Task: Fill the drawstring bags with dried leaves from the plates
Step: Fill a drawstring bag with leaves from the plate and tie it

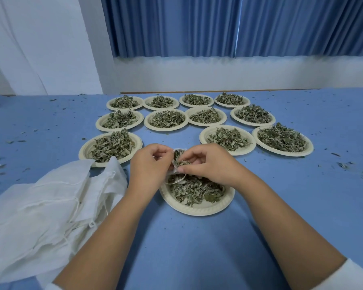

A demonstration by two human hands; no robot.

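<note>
A small white drawstring bag is held over the nearest paper plate, its mouth stuffed with dried green leaves. My left hand grips the bag's left side. My right hand pinches the bag's right edge with thumb and fingers curled. The bag's string loops down onto the leaves in that plate. Most of the bag is hidden between my hands.
Several more plates of dried leaves stand in rows beyond my hands on the blue table. A heap of empty white drawstring bags lies at the left, overlapping one plate. Leaf crumbs are scattered about. Blue curtains hang behind.
</note>
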